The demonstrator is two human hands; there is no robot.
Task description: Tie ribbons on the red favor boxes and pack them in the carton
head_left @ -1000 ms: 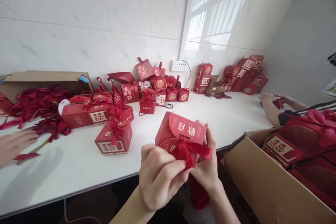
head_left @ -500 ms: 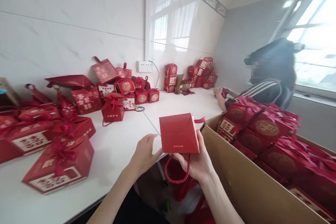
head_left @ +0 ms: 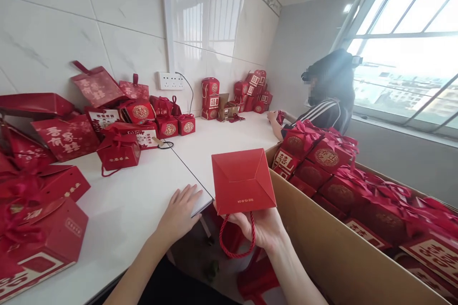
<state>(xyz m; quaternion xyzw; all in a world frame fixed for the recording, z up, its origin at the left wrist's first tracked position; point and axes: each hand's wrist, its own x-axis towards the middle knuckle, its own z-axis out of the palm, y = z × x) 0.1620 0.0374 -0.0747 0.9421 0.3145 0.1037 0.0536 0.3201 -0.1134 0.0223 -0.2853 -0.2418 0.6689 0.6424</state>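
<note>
My right hand (head_left: 263, 228) holds up a red gift box (head_left: 245, 178), its folded bottom turned toward me. A twisted red cord handle (head_left: 236, 253) hangs below the box, in front of my palm. My left hand (head_left: 181, 212) lies flat with fingers spread on the edge of the white table (head_left: 159, 183), apart from the box. Left of it stand several red gift boxes with ribbon bows, the nearest a large box (head_left: 59, 238) cut off by the view's edge. A smaller bowed box (head_left: 119, 150) sits behind.
An open cardboard carton (head_left: 307, 219) full of red ribboned boxes stands at my right. Across the table a person (head_left: 329, 100) in a striped sleeve handles something small and red. More boxes (head_left: 211, 97) are stacked along the wall beneath a power socket (head_left: 171, 81).
My left hand has moved from beside the box down onto the table edge. The box stays in my right hand, its bottom facing me more fully. The view has turned right.
</note>
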